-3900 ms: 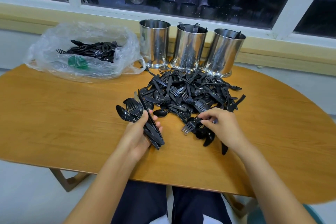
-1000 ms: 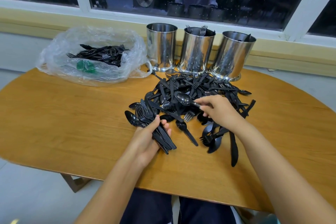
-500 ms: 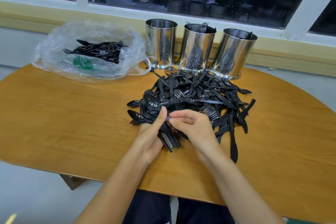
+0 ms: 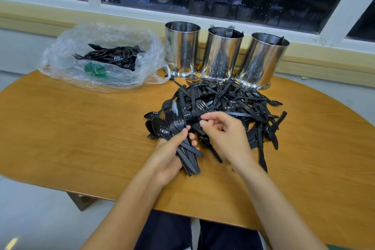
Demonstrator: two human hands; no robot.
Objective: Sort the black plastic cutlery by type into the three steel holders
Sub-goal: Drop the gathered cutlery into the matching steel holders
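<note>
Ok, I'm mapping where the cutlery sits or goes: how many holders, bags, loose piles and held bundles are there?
steel holders: 3
clear plastic bag: 1
loose cutlery pile on the table: 1
cutlery bundle gripped in the left hand: 1
Total: 6

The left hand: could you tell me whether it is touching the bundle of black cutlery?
Touching: the head view shows the left hand curled round the bundle of cutlery, thumb on top.
</note>
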